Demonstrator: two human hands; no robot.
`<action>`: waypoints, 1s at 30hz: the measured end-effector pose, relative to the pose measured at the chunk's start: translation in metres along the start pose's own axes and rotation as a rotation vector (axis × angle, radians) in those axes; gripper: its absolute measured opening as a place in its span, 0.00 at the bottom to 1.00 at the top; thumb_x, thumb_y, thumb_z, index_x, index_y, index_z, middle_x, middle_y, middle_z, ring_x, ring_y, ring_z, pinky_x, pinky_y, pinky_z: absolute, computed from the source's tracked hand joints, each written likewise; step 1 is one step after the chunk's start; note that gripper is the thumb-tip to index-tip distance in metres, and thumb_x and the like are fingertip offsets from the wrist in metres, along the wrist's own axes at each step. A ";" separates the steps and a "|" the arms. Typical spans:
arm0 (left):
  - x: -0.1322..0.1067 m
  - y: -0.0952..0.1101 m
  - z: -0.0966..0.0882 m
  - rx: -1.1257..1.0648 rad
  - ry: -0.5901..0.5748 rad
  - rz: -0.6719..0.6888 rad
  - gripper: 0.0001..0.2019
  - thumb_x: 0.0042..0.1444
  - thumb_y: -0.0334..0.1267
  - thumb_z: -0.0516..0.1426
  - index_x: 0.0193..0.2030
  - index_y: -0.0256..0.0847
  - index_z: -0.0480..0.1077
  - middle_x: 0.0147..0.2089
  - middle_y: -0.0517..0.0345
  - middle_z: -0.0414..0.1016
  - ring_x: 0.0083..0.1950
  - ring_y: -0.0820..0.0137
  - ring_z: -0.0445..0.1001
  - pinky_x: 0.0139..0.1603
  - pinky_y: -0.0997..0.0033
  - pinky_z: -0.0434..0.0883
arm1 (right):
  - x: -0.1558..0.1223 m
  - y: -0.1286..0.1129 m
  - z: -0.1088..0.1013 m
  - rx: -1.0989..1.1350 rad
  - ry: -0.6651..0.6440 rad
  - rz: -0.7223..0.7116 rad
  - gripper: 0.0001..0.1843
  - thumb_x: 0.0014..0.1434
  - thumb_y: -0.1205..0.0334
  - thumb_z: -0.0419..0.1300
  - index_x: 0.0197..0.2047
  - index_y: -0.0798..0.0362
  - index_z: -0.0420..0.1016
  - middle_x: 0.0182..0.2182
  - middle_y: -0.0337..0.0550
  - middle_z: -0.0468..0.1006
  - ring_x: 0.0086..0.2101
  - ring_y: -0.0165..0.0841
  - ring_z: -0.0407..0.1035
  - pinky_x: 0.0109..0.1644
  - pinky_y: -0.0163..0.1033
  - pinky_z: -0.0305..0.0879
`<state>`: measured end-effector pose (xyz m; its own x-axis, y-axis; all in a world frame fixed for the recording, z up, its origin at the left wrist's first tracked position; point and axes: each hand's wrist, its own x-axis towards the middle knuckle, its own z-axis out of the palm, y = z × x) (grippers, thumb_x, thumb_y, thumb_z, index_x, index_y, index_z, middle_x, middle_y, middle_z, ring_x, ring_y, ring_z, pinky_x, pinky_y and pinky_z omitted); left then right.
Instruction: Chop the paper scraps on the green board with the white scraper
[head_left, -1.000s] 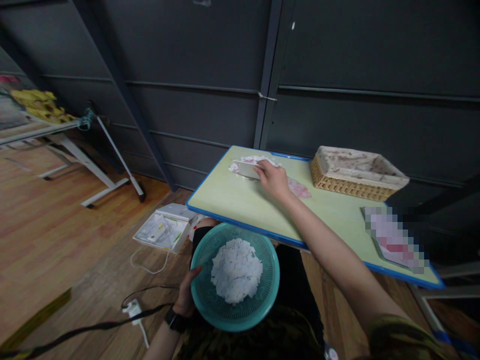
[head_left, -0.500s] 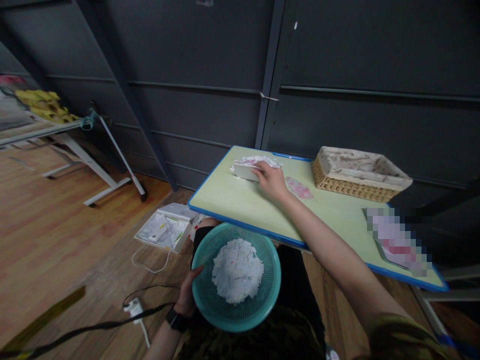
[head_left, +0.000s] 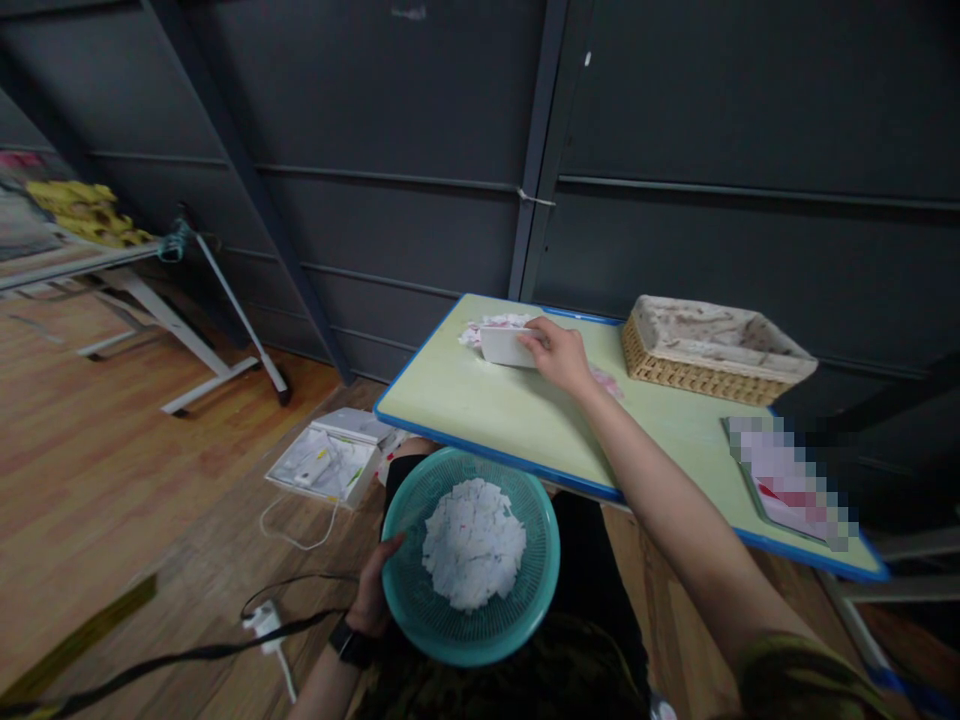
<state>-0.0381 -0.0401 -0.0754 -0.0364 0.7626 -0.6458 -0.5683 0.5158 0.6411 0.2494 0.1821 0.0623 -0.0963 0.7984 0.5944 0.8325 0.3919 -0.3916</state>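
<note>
My left hand (head_left: 373, 600) grips the rim of a round teal basket (head_left: 420, 500) held below the table's front edge; a heap of white paper scraps (head_left: 472, 542) lies in it. My right hand (head_left: 561, 356) reaches across the pale green table (head_left: 510, 410) and is closed on a flat white card (head_left: 504, 346), which stands on edge against a small pile of white and pink paper scraps (head_left: 495, 323) near the far left corner. More pinkish scraps (head_left: 609, 380) lie just right of my hand.
A wicker basket (head_left: 712, 352) stands at the table's back right, and a blurred-out sheet (head_left: 791, 480) lies at the front right. On the wooden floor to the left are a white flat box (head_left: 326, 462), a cable with a plug (head_left: 262, 620), and a white-legged table (head_left: 150, 290).
My right hand has shifted the white card slightly right and tipped it more upright against the scrap pile. The teal basket has stayed in place.
</note>
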 end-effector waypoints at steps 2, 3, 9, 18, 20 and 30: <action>0.001 0.000 0.000 0.004 0.007 0.020 0.15 0.30 0.42 0.71 0.26 0.36 0.79 0.29 0.51 0.85 0.41 0.49 0.82 0.49 0.54 0.76 | 0.001 0.001 -0.002 -0.008 0.020 0.020 0.16 0.62 0.54 0.54 0.46 0.51 0.77 0.39 0.47 0.83 0.38 0.43 0.75 0.44 0.43 0.64; 0.001 0.001 0.000 0.007 0.004 0.023 0.15 0.30 0.42 0.71 0.26 0.36 0.79 0.29 0.51 0.85 0.41 0.49 0.82 0.49 0.54 0.76 | 0.002 0.003 -0.003 -0.014 0.036 0.030 0.16 0.62 0.54 0.54 0.46 0.51 0.77 0.39 0.48 0.83 0.38 0.43 0.75 0.44 0.43 0.64; -0.001 0.002 0.003 0.009 -0.015 0.020 0.14 0.27 0.42 0.72 0.23 0.39 0.78 0.27 0.54 0.84 0.42 0.47 0.82 0.49 0.52 0.76 | 0.003 0.008 -0.007 -0.034 0.070 0.056 0.16 0.62 0.55 0.54 0.46 0.51 0.77 0.40 0.49 0.82 0.39 0.45 0.74 0.45 0.44 0.64; -0.005 0.003 0.006 -0.058 0.005 -0.038 0.14 0.27 0.38 0.71 0.23 0.37 0.76 0.34 0.46 0.86 0.48 0.44 0.81 0.52 0.51 0.76 | 0.002 0.006 -0.003 -0.027 0.035 0.052 0.16 0.62 0.55 0.54 0.47 0.52 0.77 0.42 0.50 0.82 0.41 0.46 0.74 0.46 0.45 0.64; -0.006 0.004 0.007 -0.055 0.009 -0.044 0.13 0.27 0.37 0.71 0.22 0.38 0.76 0.34 0.46 0.86 0.48 0.44 0.81 0.52 0.51 0.76 | 0.002 0.006 -0.003 -0.020 0.033 0.047 0.16 0.62 0.55 0.54 0.47 0.53 0.77 0.42 0.50 0.82 0.41 0.46 0.74 0.46 0.45 0.63; -0.010 0.007 0.008 -0.043 -0.011 -0.029 0.09 0.33 0.36 0.69 0.23 0.37 0.76 0.35 0.46 0.86 0.50 0.44 0.80 0.55 0.50 0.74 | 0.002 0.002 0.001 0.094 0.080 0.095 0.14 0.59 0.54 0.55 0.43 0.53 0.75 0.37 0.48 0.81 0.36 0.42 0.71 0.44 0.42 0.62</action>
<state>-0.0346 -0.0413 -0.0612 -0.0103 0.7523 -0.6587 -0.6037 0.5205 0.6039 0.2501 0.1853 0.0618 0.0273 0.7966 0.6039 0.7804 0.3605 -0.5109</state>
